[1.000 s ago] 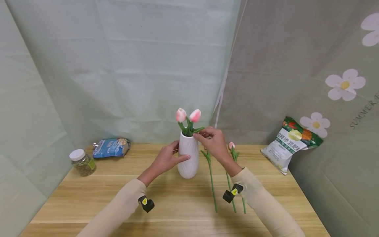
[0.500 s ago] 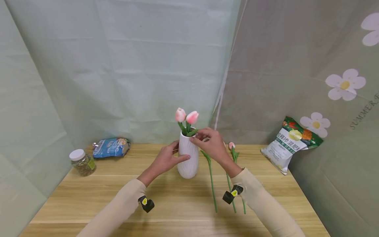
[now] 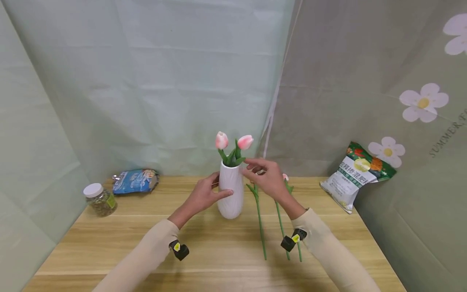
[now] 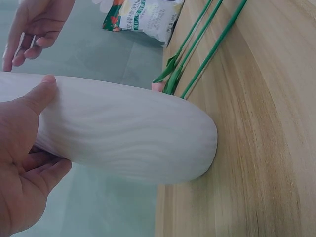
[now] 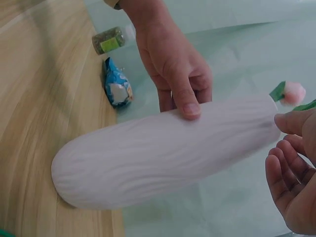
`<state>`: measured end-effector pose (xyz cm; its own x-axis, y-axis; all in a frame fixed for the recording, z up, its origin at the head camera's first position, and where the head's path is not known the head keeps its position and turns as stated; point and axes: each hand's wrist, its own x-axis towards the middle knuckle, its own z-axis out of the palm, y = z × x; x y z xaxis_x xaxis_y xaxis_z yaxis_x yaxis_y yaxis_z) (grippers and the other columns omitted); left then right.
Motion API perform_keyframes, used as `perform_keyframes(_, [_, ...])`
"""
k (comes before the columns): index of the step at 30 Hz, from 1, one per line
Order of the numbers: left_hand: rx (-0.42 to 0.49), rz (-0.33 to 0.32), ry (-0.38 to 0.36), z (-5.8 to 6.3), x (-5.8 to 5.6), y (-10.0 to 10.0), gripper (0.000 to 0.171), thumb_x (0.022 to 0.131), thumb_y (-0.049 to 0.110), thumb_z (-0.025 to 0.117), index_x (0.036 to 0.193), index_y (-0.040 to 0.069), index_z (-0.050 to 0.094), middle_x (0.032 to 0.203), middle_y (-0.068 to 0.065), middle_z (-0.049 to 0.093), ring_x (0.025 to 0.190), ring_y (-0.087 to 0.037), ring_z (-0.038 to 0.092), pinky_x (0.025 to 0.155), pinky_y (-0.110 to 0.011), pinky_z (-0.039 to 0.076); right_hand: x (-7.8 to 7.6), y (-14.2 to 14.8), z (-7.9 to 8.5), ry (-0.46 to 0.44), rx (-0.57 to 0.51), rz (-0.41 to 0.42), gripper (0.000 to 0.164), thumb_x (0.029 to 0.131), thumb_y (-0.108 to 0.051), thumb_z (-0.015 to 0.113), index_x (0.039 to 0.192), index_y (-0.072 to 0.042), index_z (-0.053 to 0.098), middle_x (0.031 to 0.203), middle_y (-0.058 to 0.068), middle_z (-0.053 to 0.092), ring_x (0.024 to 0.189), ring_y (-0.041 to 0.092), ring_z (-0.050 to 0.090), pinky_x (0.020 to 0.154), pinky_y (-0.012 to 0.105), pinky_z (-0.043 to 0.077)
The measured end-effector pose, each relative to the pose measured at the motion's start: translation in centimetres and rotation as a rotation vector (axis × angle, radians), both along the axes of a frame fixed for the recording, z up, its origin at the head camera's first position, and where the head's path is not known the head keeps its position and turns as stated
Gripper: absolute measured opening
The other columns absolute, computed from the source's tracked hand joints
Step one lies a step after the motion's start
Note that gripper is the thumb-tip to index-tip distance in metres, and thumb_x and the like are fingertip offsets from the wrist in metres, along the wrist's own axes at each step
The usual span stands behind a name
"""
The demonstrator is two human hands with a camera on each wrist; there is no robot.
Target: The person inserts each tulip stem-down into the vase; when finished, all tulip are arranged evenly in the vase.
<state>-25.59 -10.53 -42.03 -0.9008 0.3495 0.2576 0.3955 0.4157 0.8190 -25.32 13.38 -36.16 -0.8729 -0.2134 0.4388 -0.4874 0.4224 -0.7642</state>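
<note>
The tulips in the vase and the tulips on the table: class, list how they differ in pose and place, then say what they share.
The tulips in the vase stand upright, stems hidden inside the white vase; the tulips on the table lie flat, their long stems in full view.
The vase pair sits between both hands; the table ones lie under the right hand.
Both have green stems; pink blooms show on each.

A light wooden table (image 3: 219, 259) with plank grain stands against pale green fabric backdrops (image 3: 153, 81); the right-hand cloth carries white daisy prints (image 3: 423, 103). At the table's far left sits a clear jar with a white lid (image 3: 98, 198), holding greenish contents. Just beside it lies a crumpled blue foil packet (image 3: 136, 181). At the far right, a white and green printed bag (image 3: 355, 174) leans against the cloth.
</note>
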Motion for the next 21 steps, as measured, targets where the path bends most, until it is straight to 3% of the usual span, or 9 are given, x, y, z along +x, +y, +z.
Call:
perform_keyframes(10, [-0.015, 0.000, 0.002, -0.2, -0.2, 0.0, 0.081, 0.087, 0.040, 0.082, 0.148, 0.001, 0.047, 0.144, -0.019, 0.058, 0.130, -0.036, 0.060, 0.106, -0.050, 0.052, 0.3, 2.8, -1.4, 0.004, -0.046, -0.049, 0.030, 0.092, -0.026, 0.079, 0.119, -0.012, 0.077, 0.103, 0.006, 0.076, 0.086, 0.018, 0.071, 0.072, 0.028, 0.061])
perform_keyframes(15, [-0.007, -0.002, -0.009, -0.1, -0.2, 0.0, 0.081, 0.087, 0.039, 0.082, 0.148, 0.000, 0.047, 0.145, -0.019, 0.057, 0.131, -0.036, 0.059, 0.107, -0.051, 0.051, 0.5, 4.7, -2.7, -0.024, -0.063, -0.078, 0.030, 0.094, -0.027, 0.077, 0.119, -0.012, 0.076, 0.107, 0.007, 0.075, 0.091, 0.016, 0.070, 0.076, 0.024, 0.059])
perform_keyframes(21, [-0.019, 0.001, -0.005, -0.2, -0.1, 0.0, 0.080, 0.088, 0.038, 0.082, 0.149, 0.001, 0.047, 0.145, -0.018, 0.057, 0.131, -0.034, 0.059, 0.106, -0.046, 0.053, 1.0, 6.6, -4.4, -0.060, -0.065, -0.131, 0.030, 0.094, -0.028, 0.076, 0.118, -0.011, 0.077, 0.107, 0.008, 0.076, 0.091, 0.015, 0.069, 0.079, 0.028, 0.058])
